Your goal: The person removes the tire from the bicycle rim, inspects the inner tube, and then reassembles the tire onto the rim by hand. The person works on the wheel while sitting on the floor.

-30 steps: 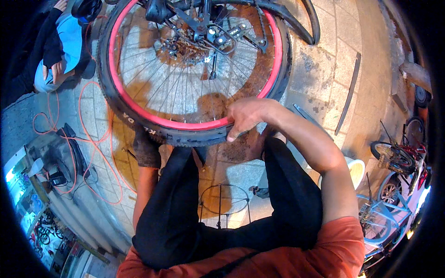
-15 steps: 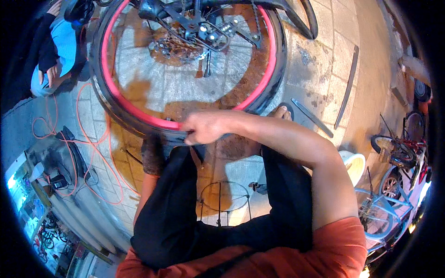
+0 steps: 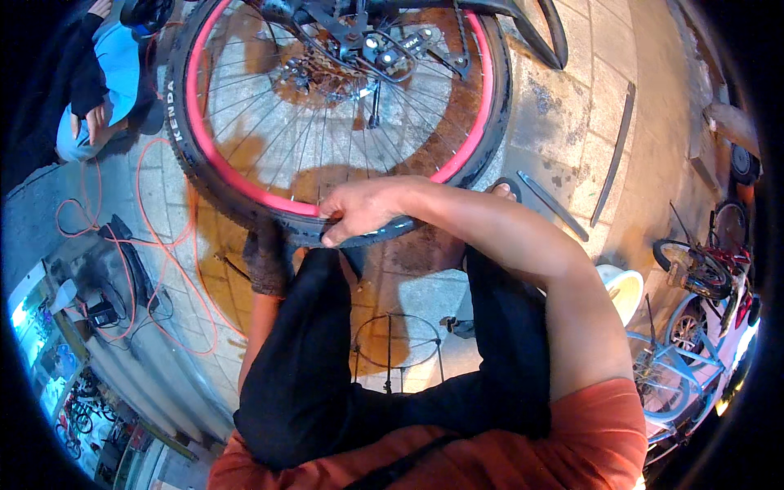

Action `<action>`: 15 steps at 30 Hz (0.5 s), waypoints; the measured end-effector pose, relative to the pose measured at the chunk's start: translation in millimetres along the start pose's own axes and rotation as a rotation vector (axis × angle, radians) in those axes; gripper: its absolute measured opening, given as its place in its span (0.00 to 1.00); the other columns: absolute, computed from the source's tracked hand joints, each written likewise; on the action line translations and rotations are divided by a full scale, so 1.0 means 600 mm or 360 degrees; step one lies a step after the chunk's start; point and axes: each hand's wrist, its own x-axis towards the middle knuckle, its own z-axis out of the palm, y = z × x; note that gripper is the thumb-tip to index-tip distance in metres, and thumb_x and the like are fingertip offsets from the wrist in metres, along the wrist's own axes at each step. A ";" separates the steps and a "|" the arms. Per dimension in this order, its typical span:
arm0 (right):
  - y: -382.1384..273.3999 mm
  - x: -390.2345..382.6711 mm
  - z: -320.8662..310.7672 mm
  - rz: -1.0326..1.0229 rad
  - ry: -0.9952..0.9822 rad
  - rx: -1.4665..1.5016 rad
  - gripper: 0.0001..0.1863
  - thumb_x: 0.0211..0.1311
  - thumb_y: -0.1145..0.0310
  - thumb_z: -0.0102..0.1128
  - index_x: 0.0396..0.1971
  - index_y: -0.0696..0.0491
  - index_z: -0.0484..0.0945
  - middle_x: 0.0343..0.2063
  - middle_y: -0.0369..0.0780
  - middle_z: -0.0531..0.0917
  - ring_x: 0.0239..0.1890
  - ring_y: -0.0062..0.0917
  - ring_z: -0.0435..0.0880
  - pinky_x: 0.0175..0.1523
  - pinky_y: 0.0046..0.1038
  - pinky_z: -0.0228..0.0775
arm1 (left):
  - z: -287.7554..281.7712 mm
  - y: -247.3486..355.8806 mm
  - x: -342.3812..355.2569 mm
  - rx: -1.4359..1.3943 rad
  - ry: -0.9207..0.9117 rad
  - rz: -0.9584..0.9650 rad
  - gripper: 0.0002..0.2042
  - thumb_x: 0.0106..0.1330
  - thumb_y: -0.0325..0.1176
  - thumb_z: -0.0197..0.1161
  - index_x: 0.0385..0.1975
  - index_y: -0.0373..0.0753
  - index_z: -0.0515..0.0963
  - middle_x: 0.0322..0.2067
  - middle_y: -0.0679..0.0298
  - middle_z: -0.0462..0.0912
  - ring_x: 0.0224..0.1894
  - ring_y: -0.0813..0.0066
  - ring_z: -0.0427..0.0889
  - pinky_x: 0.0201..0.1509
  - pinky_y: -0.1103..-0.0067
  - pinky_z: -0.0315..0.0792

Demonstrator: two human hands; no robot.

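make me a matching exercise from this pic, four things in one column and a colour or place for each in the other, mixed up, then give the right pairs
Column one
1. right hand
2. wheel rim
3. cord
4. tub

Column two
A. orange and looped
B. pale and round
C. on the black tyre
D. pinkish red

Right pairs: 1-C, 2-D, 3-A, 4-B
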 end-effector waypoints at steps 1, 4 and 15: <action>0.005 -0.003 -0.001 -0.0004 0.0006 -0.0062 0.21 0.68 0.56 0.68 0.52 0.56 0.83 0.42 0.40 0.89 0.45 0.27 0.84 0.52 0.34 0.74 | -0.001 0.000 0.001 -0.0004 -0.0001 0.0015 0.34 0.72 0.64 0.61 0.47 0.30 0.79 0.39 0.66 0.82 0.40 0.74 0.78 0.44 0.74 0.74; 0.010 -0.017 -0.007 0.0023 -0.0013 -0.0123 0.22 0.69 0.55 0.67 0.52 0.56 0.83 0.41 0.43 0.89 0.43 0.30 0.84 0.51 0.35 0.74 | 0.000 -0.014 0.007 0.0121 0.0037 0.0284 0.35 0.71 0.65 0.61 0.46 0.29 0.79 0.38 0.65 0.82 0.39 0.75 0.78 0.42 0.74 0.73; 0.035 -0.097 -0.037 0.0165 -0.0071 -0.0371 0.23 0.67 0.51 0.67 0.45 0.58 0.84 0.35 0.49 0.88 0.40 0.42 0.86 0.46 0.42 0.74 | -0.019 0.000 0.011 0.1329 0.0051 0.1162 0.23 0.70 0.25 0.65 0.64 0.50 0.73 0.36 0.56 0.82 0.35 0.59 0.84 0.36 0.66 0.79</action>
